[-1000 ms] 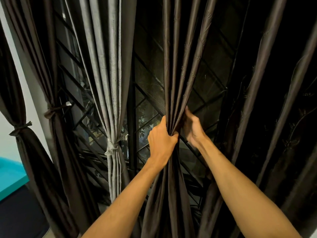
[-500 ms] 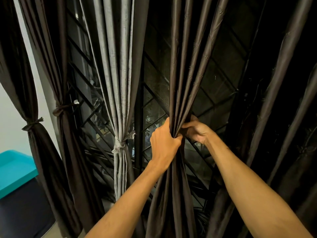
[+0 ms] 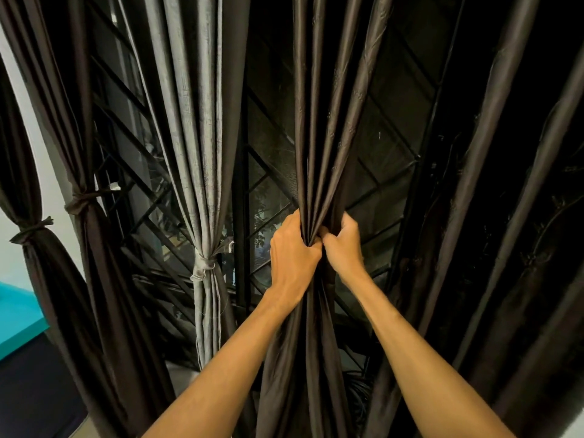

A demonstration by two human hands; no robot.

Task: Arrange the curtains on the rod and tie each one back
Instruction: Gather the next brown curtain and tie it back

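A dark brown curtain (image 3: 328, 128) hangs in the middle, gathered into a narrow bundle at waist height. My left hand (image 3: 292, 256) grips the bundle from the left, and my right hand (image 3: 344, 248) grips it from the right, knuckles almost touching. Left of it hangs a grey curtain (image 3: 196, 121) tied with a grey band (image 3: 203, 267). Further left, two dark curtains (image 3: 91, 248) are each tied back with a dark band (image 3: 79, 202). More dark curtain (image 3: 493, 216) hangs loose on the right. The rod is out of view.
A black window grille (image 3: 262, 172) with diagonal bars stands behind the curtains. A teal surface (image 3: 15, 324) over a dark block sits at the lower left by a white wall (image 3: 53, 197).
My right hand has come round from behind the curtain and closed on the bundle beside my left hand. The view has shifted slightly right.
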